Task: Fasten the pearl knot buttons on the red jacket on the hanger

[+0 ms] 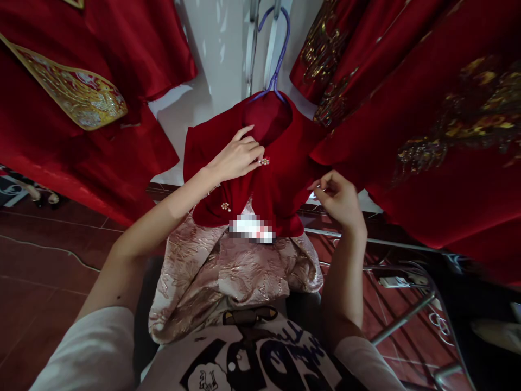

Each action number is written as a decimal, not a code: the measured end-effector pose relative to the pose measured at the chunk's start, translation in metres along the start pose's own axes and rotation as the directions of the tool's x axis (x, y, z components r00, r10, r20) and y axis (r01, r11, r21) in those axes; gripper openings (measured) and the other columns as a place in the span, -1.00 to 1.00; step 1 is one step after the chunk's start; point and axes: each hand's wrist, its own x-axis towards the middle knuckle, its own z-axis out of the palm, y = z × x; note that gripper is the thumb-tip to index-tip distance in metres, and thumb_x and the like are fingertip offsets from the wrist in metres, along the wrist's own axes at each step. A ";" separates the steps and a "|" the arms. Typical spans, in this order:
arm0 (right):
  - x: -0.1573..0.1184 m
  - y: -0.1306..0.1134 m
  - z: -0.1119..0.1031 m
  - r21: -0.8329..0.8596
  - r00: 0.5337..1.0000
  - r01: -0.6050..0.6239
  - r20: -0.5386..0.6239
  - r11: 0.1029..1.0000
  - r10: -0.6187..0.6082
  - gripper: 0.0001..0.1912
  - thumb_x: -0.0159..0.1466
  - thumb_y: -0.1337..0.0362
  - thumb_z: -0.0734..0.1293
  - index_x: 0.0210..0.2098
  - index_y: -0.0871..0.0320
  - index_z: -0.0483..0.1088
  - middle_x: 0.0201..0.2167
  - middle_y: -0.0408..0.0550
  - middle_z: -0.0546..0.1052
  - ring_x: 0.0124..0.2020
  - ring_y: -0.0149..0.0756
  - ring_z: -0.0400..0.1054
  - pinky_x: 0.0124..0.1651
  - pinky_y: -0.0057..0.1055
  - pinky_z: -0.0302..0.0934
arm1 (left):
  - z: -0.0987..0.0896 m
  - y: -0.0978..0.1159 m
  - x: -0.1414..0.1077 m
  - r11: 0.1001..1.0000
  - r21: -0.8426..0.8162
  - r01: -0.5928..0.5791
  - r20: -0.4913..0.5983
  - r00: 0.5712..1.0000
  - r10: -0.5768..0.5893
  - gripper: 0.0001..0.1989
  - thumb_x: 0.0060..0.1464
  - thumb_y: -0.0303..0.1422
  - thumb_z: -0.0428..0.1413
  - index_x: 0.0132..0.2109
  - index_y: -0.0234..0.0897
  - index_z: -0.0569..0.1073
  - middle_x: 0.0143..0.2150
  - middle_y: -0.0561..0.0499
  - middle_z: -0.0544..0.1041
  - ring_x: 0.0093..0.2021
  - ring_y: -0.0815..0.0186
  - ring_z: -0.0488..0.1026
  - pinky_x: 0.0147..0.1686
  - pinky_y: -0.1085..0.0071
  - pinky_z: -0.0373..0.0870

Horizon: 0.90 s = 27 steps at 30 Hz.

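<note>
A red top (285, 190) hangs in front of me from a purple hanger (280, 60), its lower hem resting over my lap. At the front opening, below the neckline, my left hand (240, 156) pinches the top's edge beside a small beaded flower ornament (265, 161). Another beaded flower (226, 206) sits lower on the left side of the front. My right hand (340, 196) is raised off the top's right side with thumb and forefinger drawn together; whatever they hold is too fine to make out. Pink brocade cloth (252, 271) covers my lap.
Red embroidered garments hang on both sides, one with a gold panel (93, 103), another with beaded tassels (423, 149). A pixelated bright object (252, 228) lies on the brocade. At lower right stand a metal tube frame (402, 320) and loose cables; a thin cord (52, 248) crosses the tiled floor.
</note>
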 end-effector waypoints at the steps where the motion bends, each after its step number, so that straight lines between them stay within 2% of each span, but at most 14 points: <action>1: 0.001 -0.009 0.004 0.046 1.000 0.015 0.023 0.999 -0.016 -0.76 0.15 0.25 0.38 -0.42 0.05 0.16 -0.32 -0.05 0.56 -0.26 -0.28 0.46 -0.24 -0.33 0.32 | 0.000 -0.001 0.001 0.999 -0.033 0.032 -0.002 0.999 -0.032 -0.81 0.08 -0.61 0.11 -0.29 -0.24 0.54 -0.41 0.02 0.43 -0.04 0.06 0.51 0.37 -0.23 0.12; 4: 0.011 -0.043 0.023 0.219 0.994 0.083 0.057 0.972 -0.097 -0.74 0.25 0.15 0.41 -0.34 0.05 0.22 -0.12 0.00 0.57 -0.06 -0.22 0.49 -0.09 -0.28 0.44 | 0.002 -0.006 0.005 0.985 -0.130 0.117 -0.009 0.993 -0.119 -0.81 0.09 -0.59 0.09 -0.28 -0.25 0.55 -0.43 0.03 0.43 -0.09 0.09 0.55 0.35 -0.24 0.17; 6: 0.025 -0.060 0.041 0.261 0.980 0.139 0.101 0.955 -0.170 -0.76 0.30 0.08 0.40 -0.26 0.06 0.32 -0.07 0.00 0.55 0.05 -0.20 0.48 0.11 -0.22 0.43 | 0.006 -0.011 0.008 0.969 -0.193 0.152 -0.044 0.986 -0.163 -0.80 0.11 -0.57 0.07 -0.22 -0.26 0.56 -0.41 0.02 0.45 -0.08 0.07 0.56 0.32 -0.26 0.21; 8: 0.046 -0.067 0.063 0.281 0.964 0.160 0.162 0.946 -0.212 -0.69 0.36 -0.03 0.36 -0.11 0.07 0.41 0.01 0.02 0.53 0.16 -0.15 0.44 0.25 -0.14 0.38 | 0.011 -0.014 0.011 0.961 -0.231 0.152 -0.078 0.982 -0.174 -0.77 0.13 -0.55 0.05 -0.15 -0.27 0.57 -0.38 0.01 0.48 -0.04 0.05 0.57 0.29 -0.28 0.24; 10: 0.070 -0.064 0.088 0.276 0.966 0.166 0.148 0.947 -0.213 -0.50 0.36 -0.14 0.34 0.09 0.09 0.40 0.17 0.06 0.46 0.31 -0.04 0.33 0.38 -0.02 0.25 | 0.012 -0.014 0.014 0.964 -0.234 0.124 -0.088 0.985 -0.148 -0.77 0.16 -0.53 0.05 -0.10 -0.28 0.56 -0.36 -0.01 0.49 0.00 0.02 0.57 0.27 -0.27 0.26; 12: 0.091 -0.058 0.111 0.233 0.981 0.147 0.093 0.961 -0.172 -0.25 0.33 -0.26 0.31 0.28 0.14 0.28 0.32 0.13 0.32 0.46 0.12 0.11 0.48 0.14 0.05 | 0.008 -0.012 0.015 0.981 -0.184 0.068 -0.086 0.993 -0.085 -0.81 0.18 -0.52 0.07 -0.13 -0.30 0.56 -0.38 -0.01 0.48 0.01 0.01 0.57 0.27 -0.24 0.26; 14: 0.107 -0.055 0.130 0.156 0.993 0.073 0.079 0.985 -0.086 -0.03 0.32 -0.34 0.27 0.41 0.26 0.10 0.42 0.25 0.16 0.55 0.26 -0.14 0.52 0.22 -0.13 | 0.003 -0.009 0.013 0.999 -0.046 -0.020 -0.038 0.999 0.019 -0.88 0.16 -0.50 0.12 -0.23 -0.29 0.56 -0.43 0.00 0.46 -0.01 0.01 0.57 0.30 -0.17 0.25; 16: 0.115 -0.059 0.144 0.102 0.998 0.013 0.065 0.995 -0.019 0.07 0.34 -0.37 0.19 0.48 0.36 -0.06 0.47 0.31 0.06 0.58 0.27 -0.29 0.53 0.21 -0.19 | -0.004 -0.008 0.007 0.968 0.195 -0.160 0.119 0.983 0.139 -0.93 0.10 -0.48 0.17 -0.34 -0.27 0.55 -0.48 0.01 0.45 -0.07 0.02 0.58 0.31 -0.11 0.24; 17: 0.115 -0.063 0.149 0.089 0.998 -0.015 0.060 0.996 0.010 0.09 0.35 -0.37 0.16 0.50 0.37 -0.11 0.49 0.31 0.05 0.58 0.24 -0.29 0.54 0.18 -0.17 | -0.007 -0.008 0.003 0.908 0.334 -0.251 0.231 0.956 0.179 -0.93 0.08 -0.47 0.18 -0.36 -0.27 0.54 -0.50 0.00 0.46 -0.11 0.02 0.58 0.29 -0.08 0.26; 19: 0.111 -0.073 0.156 0.067 0.996 -0.086 0.031 0.994 0.084 0.08 0.36 -0.36 0.14 0.52 0.35 -0.15 0.51 0.28 0.05 0.58 0.15 -0.21 0.54 0.09 -0.11 | -0.012 -0.009 -0.008 0.686 0.581 -0.438 0.445 0.877 0.182 -0.90 0.10 -0.45 0.15 -0.34 -0.30 0.57 -0.48 -0.07 0.52 -0.19 0.01 0.59 0.19 -0.02 0.33; 21: 0.100 -0.078 0.159 0.021 0.983 -0.173 -0.055 0.985 0.174 0.07 0.37 -0.31 0.16 0.53 0.37 -0.16 0.52 0.31 0.04 0.57 0.13 -0.17 0.54 0.07 -0.10 | -0.019 -0.010 -0.017 0.402 0.726 -0.559 0.568 0.816 0.109 -0.81 0.17 -0.44 0.07 -0.26 -0.36 0.60 -0.42 -0.16 0.60 -0.25 0.02 0.58 0.03 0.06 0.39; 22: 0.094 -0.078 0.159 -0.007 0.972 -0.209 -0.113 0.978 0.207 0.07 0.38 -0.28 0.18 0.53 0.40 -0.18 0.51 0.35 0.03 0.57 0.15 -0.19 0.54 0.10 -0.12 | -0.024 -0.009 -0.021 0.281 0.764 -0.581 0.590 0.805 0.062 -0.76 0.20 -0.43 0.04 -0.24 -0.38 0.61 -0.39 -0.20 0.62 -0.28 0.03 0.58 -0.04 0.10 0.39; 24: 0.080 -0.072 0.157 -0.069 0.950 -0.238 -0.224 0.969 0.217 0.05 0.39 -0.21 0.21 0.51 0.47 -0.20 0.50 0.46 0.01 0.57 0.22 -0.23 0.52 0.20 -0.17 | -0.034 -0.006 -0.025 0.122 0.811 -0.572 0.579 0.814 -0.035 -0.70 0.24 -0.41 0.00 -0.25 -0.41 0.63 -0.36 -0.25 0.64 -0.30 0.03 0.58 -0.15 0.16 0.36; 27: 0.063 -0.056 0.148 -0.198 0.938 -0.211 -0.318 0.957 0.140 -0.04 0.41 -0.11 0.22 0.49 0.49 -0.13 0.46 0.55 0.06 0.56 0.27 -0.21 0.49 0.26 -0.16 | -0.051 0.005 -0.022 0.058 0.892 -0.448 0.451 0.880 -0.148 -0.69 0.24 -0.38 0.02 -0.26 -0.43 0.64 -0.31 -0.28 0.64 -0.22 0.00 0.58 -0.18 0.21 0.29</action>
